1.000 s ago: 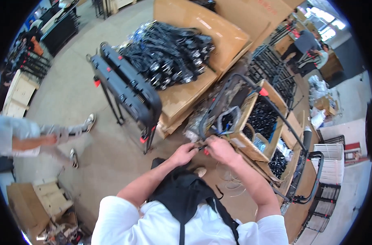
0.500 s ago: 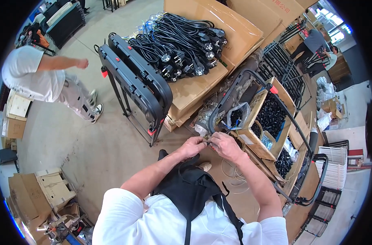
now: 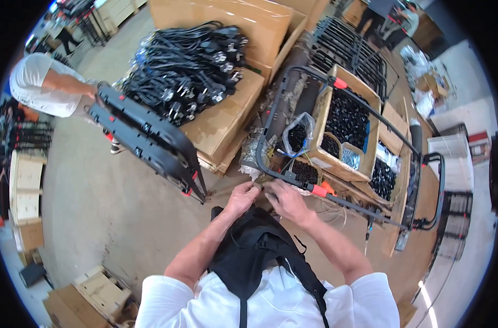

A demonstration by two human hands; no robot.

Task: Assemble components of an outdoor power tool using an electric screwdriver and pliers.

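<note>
Head view: left hand [image 3: 242,198] pinches a small dark piece [image 3: 261,187] beside the right hand [image 3: 288,201], whose grip I cannot tell.

Both hands just below frame centre. Left hand [image 3: 241,199] curled, fingers [image 3: 251,189] drawn in, tips aimed upper right. Right hand [image 3: 287,200] just beside it, loosely bent, reaching toward upper left. Fingertip contact unclear. Left forearm [image 3: 202,240] slants up from lower left, right forearm [image 3: 335,244] from lower right.
</note>
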